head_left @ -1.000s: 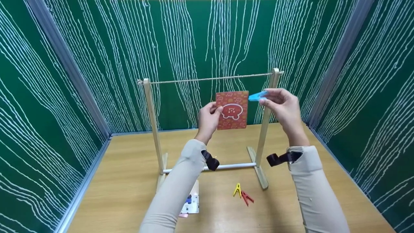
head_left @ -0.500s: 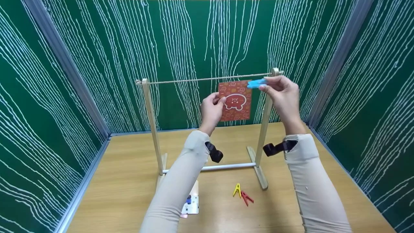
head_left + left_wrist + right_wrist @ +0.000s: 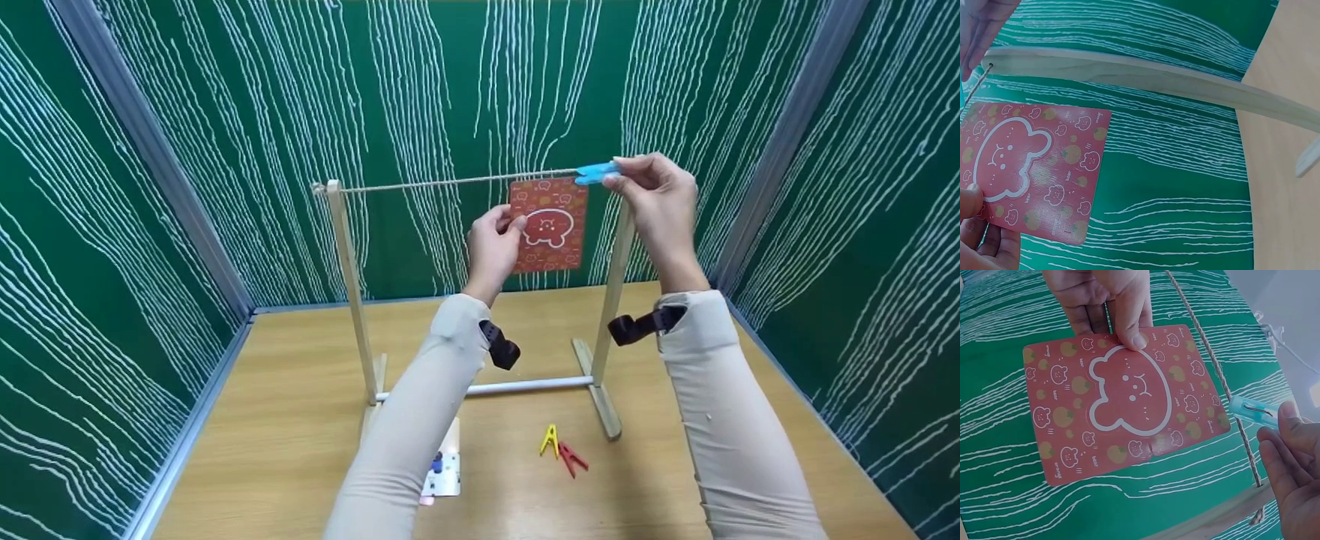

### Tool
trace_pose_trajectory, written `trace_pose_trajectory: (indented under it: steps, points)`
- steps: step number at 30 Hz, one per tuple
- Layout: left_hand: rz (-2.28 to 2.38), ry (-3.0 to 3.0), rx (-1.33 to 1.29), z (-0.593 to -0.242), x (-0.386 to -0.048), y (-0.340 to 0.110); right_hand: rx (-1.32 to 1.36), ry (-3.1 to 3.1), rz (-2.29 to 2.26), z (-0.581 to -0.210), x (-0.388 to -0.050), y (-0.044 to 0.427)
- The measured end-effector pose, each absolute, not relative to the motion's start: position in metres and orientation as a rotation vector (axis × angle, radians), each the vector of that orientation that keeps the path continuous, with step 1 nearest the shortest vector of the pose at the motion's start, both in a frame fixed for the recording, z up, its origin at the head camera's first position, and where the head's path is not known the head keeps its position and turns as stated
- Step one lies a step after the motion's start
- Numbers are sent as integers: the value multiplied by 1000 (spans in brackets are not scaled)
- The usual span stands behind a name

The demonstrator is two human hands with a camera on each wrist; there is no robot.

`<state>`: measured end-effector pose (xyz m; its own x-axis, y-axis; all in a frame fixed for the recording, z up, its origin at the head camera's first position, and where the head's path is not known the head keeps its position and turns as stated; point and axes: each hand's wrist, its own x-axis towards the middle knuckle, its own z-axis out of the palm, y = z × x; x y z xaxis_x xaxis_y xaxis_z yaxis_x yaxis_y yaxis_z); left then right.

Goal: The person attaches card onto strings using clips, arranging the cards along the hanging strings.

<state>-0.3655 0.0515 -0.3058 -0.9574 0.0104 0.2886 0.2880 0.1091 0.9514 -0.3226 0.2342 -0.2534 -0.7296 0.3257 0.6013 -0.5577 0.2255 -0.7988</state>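
Observation:
My left hand [image 3: 495, 251] pinches the left edge of a red card [image 3: 546, 225] with a white bear outline, thumb on the front. The card's top edge is at the twine line [image 3: 450, 182] of a wooden stand. At the card's upper right corner my right hand [image 3: 656, 202] pinches a light blue clothespin [image 3: 598, 173] by its tail ends. In the right wrist view the clothespin [image 3: 1253, 412] has its tip at the twine [image 3: 1207, 343] and close to the card [image 3: 1129, 405]. Whether it bites on the card cannot be told.
A yellow clothespin [image 3: 550, 439] and a red clothespin [image 3: 573, 458] lie on the wooden table [image 3: 517, 495]. Printed cards [image 3: 446, 474] lie partly behind my left sleeve. The stand has a left post [image 3: 352, 292], a right post [image 3: 613, 292] and a white bottom bar [image 3: 532, 386].
Both hands have risen, carrying the card and the blue clothespin up from below the twine to its height. The card has shifted slightly right. The clothespins on the table have not moved.

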Motion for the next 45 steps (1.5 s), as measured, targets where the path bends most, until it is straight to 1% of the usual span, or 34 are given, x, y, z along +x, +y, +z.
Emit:
trace_pose_trajectory:
  steps: [17, 35, 45]
  points:
    - [-1906, -2150, -314, -305, -372, 52, 189, -1953, 1405, -242, -330, 228]
    - [-1908, -2186, -316, -311, -369, 53, 226, -2034, 1321, -244, -331, 224]
    - [-1928, -2163, -387, -318, -368, 55, 206, -2133, 1188, -246, -331, 224]
